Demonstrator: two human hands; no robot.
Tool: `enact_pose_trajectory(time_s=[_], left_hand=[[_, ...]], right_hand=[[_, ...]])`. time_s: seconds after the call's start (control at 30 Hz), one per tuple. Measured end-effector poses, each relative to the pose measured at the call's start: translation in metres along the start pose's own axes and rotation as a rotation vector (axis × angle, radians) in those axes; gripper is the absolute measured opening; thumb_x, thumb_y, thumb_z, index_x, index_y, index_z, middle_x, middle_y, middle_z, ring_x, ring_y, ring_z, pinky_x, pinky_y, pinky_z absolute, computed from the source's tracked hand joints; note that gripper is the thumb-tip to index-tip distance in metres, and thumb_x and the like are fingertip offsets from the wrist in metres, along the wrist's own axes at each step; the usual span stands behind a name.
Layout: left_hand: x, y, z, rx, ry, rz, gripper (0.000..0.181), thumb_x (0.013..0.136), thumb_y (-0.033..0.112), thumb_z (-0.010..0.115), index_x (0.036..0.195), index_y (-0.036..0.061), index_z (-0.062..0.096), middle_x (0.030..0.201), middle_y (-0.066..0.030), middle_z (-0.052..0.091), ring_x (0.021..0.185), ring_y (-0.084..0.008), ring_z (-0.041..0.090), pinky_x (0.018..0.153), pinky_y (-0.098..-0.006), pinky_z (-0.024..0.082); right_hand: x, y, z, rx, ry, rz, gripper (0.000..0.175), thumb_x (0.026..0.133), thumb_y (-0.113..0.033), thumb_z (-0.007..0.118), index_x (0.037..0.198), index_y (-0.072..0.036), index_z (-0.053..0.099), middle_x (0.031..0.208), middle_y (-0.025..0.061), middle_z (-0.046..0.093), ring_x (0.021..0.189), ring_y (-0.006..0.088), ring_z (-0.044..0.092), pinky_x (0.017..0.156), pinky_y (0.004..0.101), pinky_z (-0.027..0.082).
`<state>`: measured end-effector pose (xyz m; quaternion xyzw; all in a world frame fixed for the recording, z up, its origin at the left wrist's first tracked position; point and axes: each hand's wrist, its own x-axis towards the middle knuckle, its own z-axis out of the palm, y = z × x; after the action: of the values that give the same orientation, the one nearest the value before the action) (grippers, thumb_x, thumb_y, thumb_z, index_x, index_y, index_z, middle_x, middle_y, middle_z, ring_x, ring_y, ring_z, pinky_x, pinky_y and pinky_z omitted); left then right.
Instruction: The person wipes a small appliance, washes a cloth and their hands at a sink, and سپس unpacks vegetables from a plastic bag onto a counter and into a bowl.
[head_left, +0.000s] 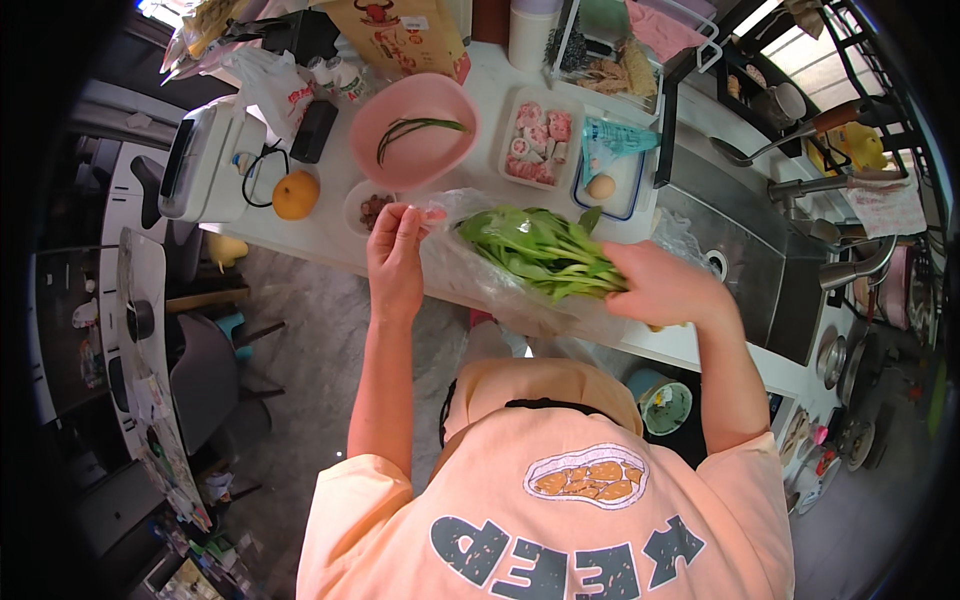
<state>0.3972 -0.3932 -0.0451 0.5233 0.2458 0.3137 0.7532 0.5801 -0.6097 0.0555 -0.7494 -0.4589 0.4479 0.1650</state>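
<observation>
My right hand (660, 285) grips the stem end of a bunch of leafy green vegetables (540, 251). The leaves point left and lie partly inside a clear plastic bag (480, 281). With finger and thumb, my left hand (397, 247) pinches a gathered end of that bag. Just behind the left hand, a small white bowl (352, 210) holds reddish-brown pieces. Beyond it stands a pink basin (367, 146) with a few thin green stalks (416, 126) in it. The bag and leaves hang over the front edge of the white counter (330, 244).
A tray of cut meat (536, 135) and a blue-rimmed container with an egg (600, 187) stand behind the greens. At right is a steel sink (739, 225) with a faucet (862, 266). An orange-yellow fruit (295, 195) and a white appliance (214, 157) sit at left. Below the counter is a bin (666, 409).
</observation>
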Motion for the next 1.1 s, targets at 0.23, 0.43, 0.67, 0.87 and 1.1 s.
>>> enact_pose_trajectory(time_s=[0.23,0.43,0.67,0.87,1.1], left_hand=[[-0.002,0.006,-0.009,-0.115,0.042,0.051,0.01,0.095,0.013,0.046,0.093,0.0044,0.051,0.089,-0.0043,0.061,0.086,-0.0113,0.054,0.082,-0.0257,0.039],[-0.012,0.006,-0.011,-0.02,-0.078,0.012,0.007,0.091,0.008,0.051,0.096,0.0026,0.054,0.094,-0.0035,0.061,0.088,-0.0104,0.055,0.083,-0.0248,0.041],[-0.024,0.008,-0.01,0.121,-0.082,-0.018,0.017,0.083,0.0,0.059,0.099,0.0005,0.054,0.089,-0.0013,0.057,0.084,-0.0094,0.055,0.08,-0.0231,0.042],[-0.02,0.015,0.012,0.162,-0.137,0.054,0.009,0.086,0.001,0.051,0.095,0.002,0.048,0.091,-0.0038,0.054,0.087,-0.0116,0.052,0.085,-0.0255,0.039],[-0.019,0.019,0.019,0.227,-0.188,0.023,0.02,0.086,-0.003,0.046,0.104,0.0038,0.043,0.096,-0.0127,0.062,0.092,-0.0161,0.058,0.087,-0.0266,0.039]], right_hand=[[-0.069,0.017,-0.044,0.181,0.045,0.153,0.038,0.069,-0.01,0.06,0.104,0.004,0.053,0.072,0.0099,0.061,0.052,0.0152,0.056,0.047,0.0285,0.044],[-0.143,0.092,-0.021,0.814,0.601,0.129,0.041,0.068,0.001,0.064,0.107,0.005,0.051,0.074,0.0115,0.061,0.053,0.012,0.053,0.046,0.0231,0.041],[-0.176,0.194,0.012,0.813,0.913,0.302,0.033,0.077,-0.003,0.062,0.107,0.004,0.051,0.081,0.0109,0.063,0.06,0.012,0.055,0.053,0.0242,0.044],[-0.166,0.229,0.018,0.662,1.084,0.328,0.039,0.076,-0.003,0.06,0.113,0.0,0.05,0.081,0.0072,0.061,0.063,0.0118,0.056,0.053,0.0237,0.045],[-0.118,0.336,0.048,0.009,0.946,0.543,0.065,0.07,-0.023,0.072,0.125,-0.005,0.044,0.098,0.0165,0.062,0.087,0.0302,0.062,0.076,0.0405,0.048]])
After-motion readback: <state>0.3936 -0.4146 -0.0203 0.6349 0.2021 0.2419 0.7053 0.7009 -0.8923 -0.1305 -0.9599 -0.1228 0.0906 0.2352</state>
